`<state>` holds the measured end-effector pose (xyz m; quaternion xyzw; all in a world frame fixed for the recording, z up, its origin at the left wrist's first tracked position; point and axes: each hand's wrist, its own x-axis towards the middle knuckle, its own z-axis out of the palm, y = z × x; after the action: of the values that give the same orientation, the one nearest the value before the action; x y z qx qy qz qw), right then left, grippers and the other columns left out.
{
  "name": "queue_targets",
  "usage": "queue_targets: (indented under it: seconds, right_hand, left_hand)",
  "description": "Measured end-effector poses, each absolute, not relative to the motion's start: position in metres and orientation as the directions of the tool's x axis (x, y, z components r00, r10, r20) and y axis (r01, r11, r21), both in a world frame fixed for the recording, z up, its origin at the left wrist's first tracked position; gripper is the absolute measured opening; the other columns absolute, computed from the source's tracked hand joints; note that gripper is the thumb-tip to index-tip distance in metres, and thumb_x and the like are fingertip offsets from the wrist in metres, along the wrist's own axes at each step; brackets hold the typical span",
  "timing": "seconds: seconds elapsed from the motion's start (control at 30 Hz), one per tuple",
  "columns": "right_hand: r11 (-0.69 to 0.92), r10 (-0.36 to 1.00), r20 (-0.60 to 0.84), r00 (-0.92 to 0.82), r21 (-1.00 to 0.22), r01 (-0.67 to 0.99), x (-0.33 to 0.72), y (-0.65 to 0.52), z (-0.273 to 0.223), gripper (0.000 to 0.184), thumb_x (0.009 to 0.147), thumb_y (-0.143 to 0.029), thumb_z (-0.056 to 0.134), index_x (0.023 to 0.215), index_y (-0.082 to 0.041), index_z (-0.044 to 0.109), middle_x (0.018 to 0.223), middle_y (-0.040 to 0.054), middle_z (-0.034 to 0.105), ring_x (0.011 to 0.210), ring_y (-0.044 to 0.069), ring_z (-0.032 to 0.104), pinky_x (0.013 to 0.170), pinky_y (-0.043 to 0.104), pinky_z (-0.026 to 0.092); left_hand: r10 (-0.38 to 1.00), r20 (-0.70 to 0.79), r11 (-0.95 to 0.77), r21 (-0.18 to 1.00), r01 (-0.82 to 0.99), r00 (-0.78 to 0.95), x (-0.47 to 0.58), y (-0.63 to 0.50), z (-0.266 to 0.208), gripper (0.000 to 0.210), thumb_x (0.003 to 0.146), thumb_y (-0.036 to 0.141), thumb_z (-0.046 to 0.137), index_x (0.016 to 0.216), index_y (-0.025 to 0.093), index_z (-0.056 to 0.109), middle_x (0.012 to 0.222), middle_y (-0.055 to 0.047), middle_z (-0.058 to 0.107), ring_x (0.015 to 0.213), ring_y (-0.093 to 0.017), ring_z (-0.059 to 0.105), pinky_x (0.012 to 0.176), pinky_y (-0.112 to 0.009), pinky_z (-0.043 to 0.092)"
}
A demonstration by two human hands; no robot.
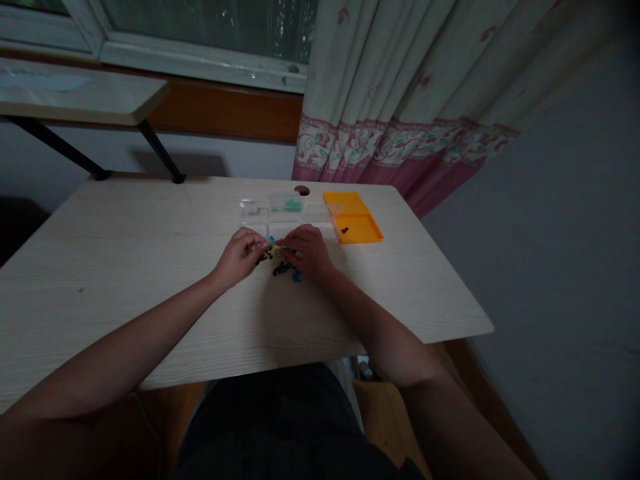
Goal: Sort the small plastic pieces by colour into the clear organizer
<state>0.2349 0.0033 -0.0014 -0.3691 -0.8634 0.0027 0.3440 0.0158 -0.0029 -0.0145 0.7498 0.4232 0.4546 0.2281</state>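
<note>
Over a pile of tiny dark, blue and yellow pieces [286, 269], my two hands are close together. My left hand [241, 256] has its thumb and fingers pinched at the pile's left edge, and what is between them is too small to name. Palm down, my right hand [310, 251] reaches in from the right with its fingers drawn together at the pieces; its fingertips are partly hidden. Just behind my hands lies a clear plastic compartment box [320, 213], with green pieces [293, 205] in one back compartment.
An orange tray [357, 228] with a small dark red piece [345, 231] in it stands right of the clear box, partly under its edge. The pale wooden table [200, 333] has a round hole at the back. A raised shelf [120, 100] stands back left; curtains [360, 100] hang behind.
</note>
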Motion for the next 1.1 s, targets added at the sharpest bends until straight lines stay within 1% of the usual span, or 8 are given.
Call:
queue_targets:
  seconds: [0.17, 0.3, 0.47, 0.87, 1.0, 1.1]
  right_hand:
    - [0.732, 0.638, 0.579, -0.508, -0.251, 0.634, 0.2333, 0.0015, 0.0002, 0.024, 0.091, -0.04, 0.058, 0.105, -0.027, 0.073, 0.094, 0.0039, 0.069, 0.099, 0.019, 0.056, 0.093, 0.036, 0.035]
    - [0.744, 0.628, 0.582, -0.517, -0.252, 0.619, 0.232, 0.0008, 0.0019, 0.026, 0.092, -0.042, 0.055, 0.105, -0.028, 0.073, 0.093, 0.0041, 0.069, 0.097, 0.019, 0.056, 0.092, 0.036, 0.036]
    - [0.76, 0.606, 0.597, -0.526, -0.239, 0.604, 0.2309, 0.0009, 0.0009, 0.024, 0.092, -0.04, 0.056, 0.102, -0.026, 0.074, 0.092, 0.0042, 0.069, 0.096, 0.018, 0.056, 0.091, 0.035, 0.037]
    - [0.736, 0.659, 0.516, -0.547, -0.295, 0.609, 0.2296, -0.0021, 0.0055, 0.017, 0.09, -0.037, 0.06, 0.095, -0.029, 0.075, 0.094, 0.0027, 0.071, 0.099, 0.018, 0.056, 0.093, 0.035, 0.038]
    - [0.732, 0.663, 0.518, -0.54, -0.298, 0.613, 0.2288, -0.0026, 0.0057, 0.02, 0.091, -0.038, 0.058, 0.094, -0.028, 0.075, 0.094, 0.0033, 0.071, 0.099, 0.019, 0.056, 0.095, 0.036, 0.038]
    - [0.732, 0.654, 0.546, -0.523, -0.286, 0.618, 0.2305, -0.001, 0.0037, 0.021, 0.092, -0.037, 0.056, 0.094, -0.028, 0.075, 0.092, 0.0029, 0.071, 0.097, 0.018, 0.056, 0.094, 0.036, 0.038]
  left_hand:
    - [0.84, 0.478, -0.542, 0.726, 0.424, 0.256, 0.0171, -0.005, -0.0121, 0.02, 0.09, 0.036, 0.058, 0.084, 0.019, 0.066, 0.085, -0.005, 0.057, 0.083, -0.018, 0.056, 0.073, -0.032, 0.048]
    - [0.816, 0.496, -0.578, 0.685, 0.443, 0.298, 0.0168, -0.0052, -0.0119, 0.021, 0.091, 0.036, 0.056, 0.084, 0.019, 0.066, 0.087, -0.005, 0.057, 0.084, -0.018, 0.055, 0.074, -0.031, 0.047]
    - [0.786, 0.511, -0.618, 0.639, 0.457, 0.349, 0.0166, -0.0056, -0.0129, 0.022, 0.092, 0.036, 0.054, 0.084, 0.018, 0.065, 0.087, -0.006, 0.057, 0.087, -0.018, 0.055, 0.078, -0.033, 0.046]
    - [0.776, 0.512, -0.63, 0.63, 0.454, 0.367, 0.0169, -0.0053, -0.0157, 0.023, 0.093, 0.037, 0.052, 0.087, 0.019, 0.064, 0.088, -0.006, 0.058, 0.086, -0.018, 0.055, 0.076, -0.032, 0.047]
    - [0.778, 0.505, -0.628, 0.626, 0.462, 0.374, 0.0179, -0.0067, -0.0119, 0.025, 0.094, 0.036, 0.05, 0.087, 0.018, 0.065, 0.086, -0.006, 0.058, 0.086, -0.018, 0.055, 0.077, -0.033, 0.047]
    - [0.783, 0.5, -0.621, 0.627, 0.469, 0.369, 0.0184, -0.0076, -0.0105, 0.027, 0.095, 0.036, 0.049, 0.087, 0.018, 0.067, 0.086, -0.007, 0.058, 0.085, -0.018, 0.055, 0.077, -0.032, 0.047]
